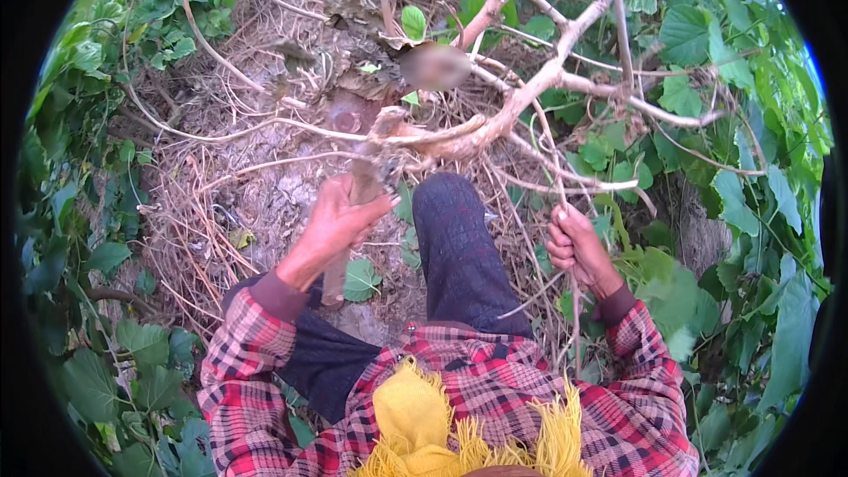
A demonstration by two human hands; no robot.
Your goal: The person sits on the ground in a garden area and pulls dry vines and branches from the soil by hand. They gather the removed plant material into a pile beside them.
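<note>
My left hand [341, 212] is closed around a wooden tool handle [336, 278], which slants upward from beside my leg. The tool's upper end is blurred, and its exact kind cannot be told. That end is close to the cut-looking butt of a thick, pale, forked branch [517, 109]; whether they touch is unclear. On the other side, my right hand [580, 245] grips a thin woody stem [575, 321]. The stem passes through my fist, running up toward the forked branch and down past my sleeve.
Broad-leaved vines crowd the left [142, 344] and right [735, 192] sides. Dry stems [192, 232] lie tangled over the bare soil [271, 185]. A long thin vine [232, 139] arcs across the ground. My bent knee [450, 212] is just below the branch's butt.
</note>
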